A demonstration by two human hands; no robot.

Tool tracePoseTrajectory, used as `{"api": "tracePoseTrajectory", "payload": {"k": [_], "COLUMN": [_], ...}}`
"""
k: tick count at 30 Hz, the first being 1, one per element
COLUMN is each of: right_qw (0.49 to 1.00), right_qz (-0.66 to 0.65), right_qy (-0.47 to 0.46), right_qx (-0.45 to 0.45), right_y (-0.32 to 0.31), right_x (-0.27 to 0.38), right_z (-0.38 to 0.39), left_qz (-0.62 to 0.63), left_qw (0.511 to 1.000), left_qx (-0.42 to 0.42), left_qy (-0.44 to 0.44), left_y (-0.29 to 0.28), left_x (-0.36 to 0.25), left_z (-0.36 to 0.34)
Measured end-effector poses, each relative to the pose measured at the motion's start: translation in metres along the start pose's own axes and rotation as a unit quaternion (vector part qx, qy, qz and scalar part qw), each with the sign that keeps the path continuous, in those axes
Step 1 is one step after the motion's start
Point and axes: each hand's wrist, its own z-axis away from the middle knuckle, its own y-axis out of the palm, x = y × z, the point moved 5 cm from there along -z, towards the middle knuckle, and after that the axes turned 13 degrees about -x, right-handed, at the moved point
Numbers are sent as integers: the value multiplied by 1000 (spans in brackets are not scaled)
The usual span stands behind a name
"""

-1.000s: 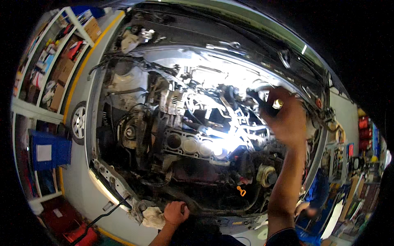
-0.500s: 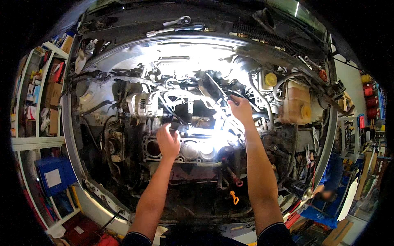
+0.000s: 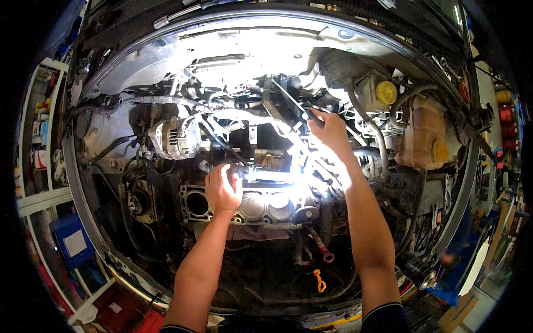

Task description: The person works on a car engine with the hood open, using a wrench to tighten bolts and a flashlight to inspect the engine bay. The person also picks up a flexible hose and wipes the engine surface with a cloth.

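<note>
My right hand [image 3: 328, 132] is closed around the dark handle of a long-shafted tool that looks like a screwdriver [image 3: 288, 95]. Its thin shaft slants up and left among the hoses and brackets behind the engine. My left hand [image 3: 223, 188] is over the far edge of the opened engine block [image 3: 191, 217], fingers raised and thumb apart, with nothing visible in it. Round cylinder bores [image 3: 254, 206] show on both sides of that hand. Strong glare right of it washes out a pale bar-shaped part [image 3: 272, 176].
An alternator [image 3: 176, 137] sits left of the hands. A coolant tank [image 3: 422, 136] with a yellow cap stands at the right. An orange dipstick loop [image 3: 320, 282] sticks up near the front. Shelving [image 3: 41, 202] lines the left; a socket tool [image 3: 177, 16] lies beyond the bay's far edge.
The view has shifted and come closer to the engine bay. Both hands stay in nearly the same places on the engine, and my right hand still grips the tool.
</note>
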Motion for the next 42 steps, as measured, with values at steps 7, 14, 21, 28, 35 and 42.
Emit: {"api": "tracePoseTrajectory", "payload": {"k": [7, 14, 21, 28, 35, 42], "right_qw": [997, 969, 913, 896, 984, 884], "right_qz": [-19, -173, 298, -285, 98, -323], "right_qy": [-61, 145, -258, 338, -143, 324], "right_qx": [35, 95, 106, 52, 34, 95], "right_y": [15, 16, 8, 20, 35, 17], "right_x": [-27, -16, 33, 10, -24, -6], "right_z": [-8, -11, 0, -5, 6, -12], "left_qz": [10, -9, -25, -12, -18, -15], "left_qw": [1000, 999, 999, 1000, 999, 999], "left_qx": [-3, -30, -14, -8, -8, 0], "left_qy": [18, 20, 21, 24, 35, 31], "left_y": [5, -2, 3, 4, 8, 4], "left_x": [-5, -14, -10, -11, -15, -14], "left_z": [3, -2, 4, 2, 1, 2]}}
